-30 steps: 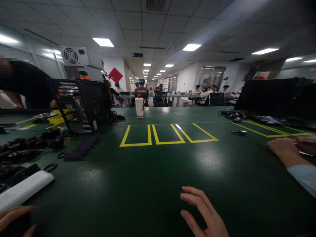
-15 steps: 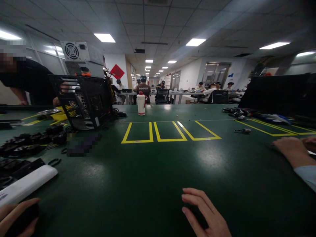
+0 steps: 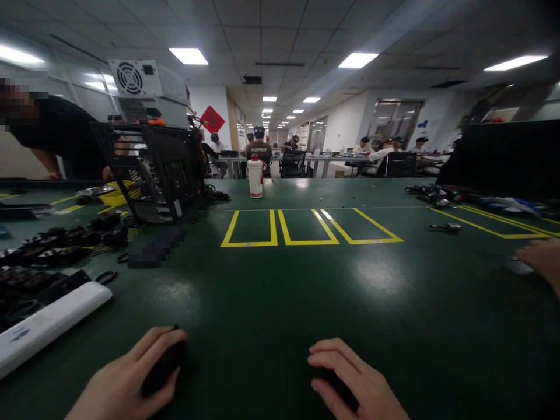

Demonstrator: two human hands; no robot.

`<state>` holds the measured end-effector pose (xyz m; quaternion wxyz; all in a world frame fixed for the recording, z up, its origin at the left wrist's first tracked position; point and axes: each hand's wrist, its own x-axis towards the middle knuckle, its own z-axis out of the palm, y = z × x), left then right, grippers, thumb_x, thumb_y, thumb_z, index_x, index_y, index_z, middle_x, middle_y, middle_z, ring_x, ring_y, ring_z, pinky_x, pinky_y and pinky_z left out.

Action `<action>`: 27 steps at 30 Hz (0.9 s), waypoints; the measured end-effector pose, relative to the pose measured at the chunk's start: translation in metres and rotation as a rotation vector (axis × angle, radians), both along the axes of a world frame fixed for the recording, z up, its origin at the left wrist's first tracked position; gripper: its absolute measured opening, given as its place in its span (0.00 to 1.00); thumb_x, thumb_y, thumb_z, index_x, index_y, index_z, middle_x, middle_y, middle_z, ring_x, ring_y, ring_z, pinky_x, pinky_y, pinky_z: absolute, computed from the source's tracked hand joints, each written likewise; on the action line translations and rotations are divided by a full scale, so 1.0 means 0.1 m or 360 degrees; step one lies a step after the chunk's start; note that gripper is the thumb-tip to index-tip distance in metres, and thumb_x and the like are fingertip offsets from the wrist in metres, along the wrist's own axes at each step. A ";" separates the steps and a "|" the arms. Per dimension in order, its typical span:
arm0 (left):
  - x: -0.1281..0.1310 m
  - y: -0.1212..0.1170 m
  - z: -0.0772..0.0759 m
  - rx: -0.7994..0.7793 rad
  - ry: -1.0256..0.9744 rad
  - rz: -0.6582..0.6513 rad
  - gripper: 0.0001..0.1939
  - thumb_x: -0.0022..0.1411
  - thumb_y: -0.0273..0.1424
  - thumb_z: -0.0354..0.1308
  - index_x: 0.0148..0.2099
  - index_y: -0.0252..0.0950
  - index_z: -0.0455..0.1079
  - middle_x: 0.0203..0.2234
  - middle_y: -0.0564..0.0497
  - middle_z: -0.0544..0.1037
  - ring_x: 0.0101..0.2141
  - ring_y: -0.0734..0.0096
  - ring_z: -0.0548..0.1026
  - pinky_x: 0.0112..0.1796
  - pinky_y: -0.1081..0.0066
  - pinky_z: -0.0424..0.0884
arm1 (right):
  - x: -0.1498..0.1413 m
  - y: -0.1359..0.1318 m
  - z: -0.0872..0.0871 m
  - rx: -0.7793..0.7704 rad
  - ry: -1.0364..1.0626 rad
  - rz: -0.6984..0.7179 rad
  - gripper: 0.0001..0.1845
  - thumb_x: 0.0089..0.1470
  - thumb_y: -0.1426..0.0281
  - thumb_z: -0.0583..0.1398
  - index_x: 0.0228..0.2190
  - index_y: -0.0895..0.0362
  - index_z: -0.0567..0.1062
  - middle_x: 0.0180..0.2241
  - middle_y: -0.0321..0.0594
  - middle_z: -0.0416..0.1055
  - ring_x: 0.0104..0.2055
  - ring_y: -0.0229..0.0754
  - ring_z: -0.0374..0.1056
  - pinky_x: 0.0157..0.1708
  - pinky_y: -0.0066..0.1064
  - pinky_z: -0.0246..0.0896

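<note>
Black small obj (image 3: 161, 368), ID unclear, held btw fingers & thumb of your L hand (image 3: 131, 373); on or just over green table (image 3: 254, 291), can't tell which. Your R hand (image 3: 361, 379) well apart from it: fingers part-curled, thumb off them, moderately wide gap. White bar (image 3: 55, 326) lies L of your L hand. Yellow tape frames (image 3: 311, 242) ahead, white bottle (image 3: 255, 179) beyond, black PC case (image 3: 164, 175) L of bottle. Co-worker's hand (image 3: 542, 256) at R edge.

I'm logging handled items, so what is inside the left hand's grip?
A black object shows in the curl of the left hand. The hand covers part of it, and its underside is hidden, so I cannot tell exactly what it is.
</note>
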<state>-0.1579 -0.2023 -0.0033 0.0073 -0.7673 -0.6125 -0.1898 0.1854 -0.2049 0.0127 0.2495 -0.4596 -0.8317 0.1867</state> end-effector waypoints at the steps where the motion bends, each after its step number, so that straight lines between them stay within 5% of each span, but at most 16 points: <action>1: 0.14 0.11 0.05 -0.0144 -0.0011 -0.0102 0.17 0.52 0.37 0.51 0.46 0.49 0.60 0.43 0.54 0.67 0.31 0.71 0.73 0.31 0.74 0.70 | -0.03 0.03 0.07 -0.0085 -0.0032 0.0080 0.10 0.48 0.73 0.54 0.36 0.54 0.68 0.38 0.39 0.68 0.37 0.37 0.68 0.35 0.23 0.66; 6: 0.90 0.82 0.26 -0.0274 -0.0094 -0.0402 0.18 0.51 0.33 0.51 0.46 0.46 0.58 0.41 0.54 0.65 0.33 0.70 0.71 0.34 0.70 0.68 | -0.13 0.40 0.27 -0.0374 0.0058 0.0154 0.10 0.48 0.70 0.55 0.36 0.52 0.69 0.36 0.36 0.68 0.36 0.38 0.66 0.36 0.29 0.64; 13: 1.52 1.63 0.13 -0.0145 -0.0212 -0.0382 0.20 0.49 0.36 0.54 0.46 0.45 0.58 0.42 0.52 0.64 0.37 0.66 0.69 0.34 0.68 0.67 | -0.14 1.44 0.07 -0.0721 0.0683 -0.0176 0.13 0.46 0.68 0.58 0.36 0.59 0.68 0.35 0.42 0.69 0.35 0.40 0.67 0.36 0.33 0.65; 17: 1.67 1.84 0.07 -0.0120 -0.0253 -0.0344 0.24 0.49 0.37 0.54 0.50 0.46 0.55 0.44 0.51 0.65 0.40 0.63 0.69 0.38 0.65 0.65 | -0.17 1.84 0.03 -0.1062 0.1043 -0.0359 0.16 0.47 0.66 0.57 0.38 0.60 0.67 0.38 0.46 0.68 0.35 0.38 0.69 0.37 0.32 0.66; 21: 1.72 1.95 0.03 -0.0105 -0.0276 -0.0233 0.33 0.46 0.38 0.56 0.54 0.43 0.49 0.48 0.48 0.63 0.45 0.57 0.66 0.42 0.60 0.63 | -0.21 2.02 0.02 -0.1178 0.1028 -0.0353 0.18 0.45 0.64 0.59 0.37 0.61 0.68 0.37 0.46 0.69 0.34 0.39 0.69 0.37 0.34 0.66; 27: 1.70 1.98 0.03 -0.0183 -0.0319 -0.0278 0.29 0.46 0.39 0.56 0.51 0.40 0.54 0.47 0.48 0.65 0.44 0.60 0.67 0.43 0.64 0.63 | -0.18 2.13 0.01 -0.1254 0.0981 -0.0334 0.18 0.41 0.64 0.61 0.36 0.59 0.70 0.38 0.45 0.70 0.32 0.38 0.69 0.36 0.33 0.66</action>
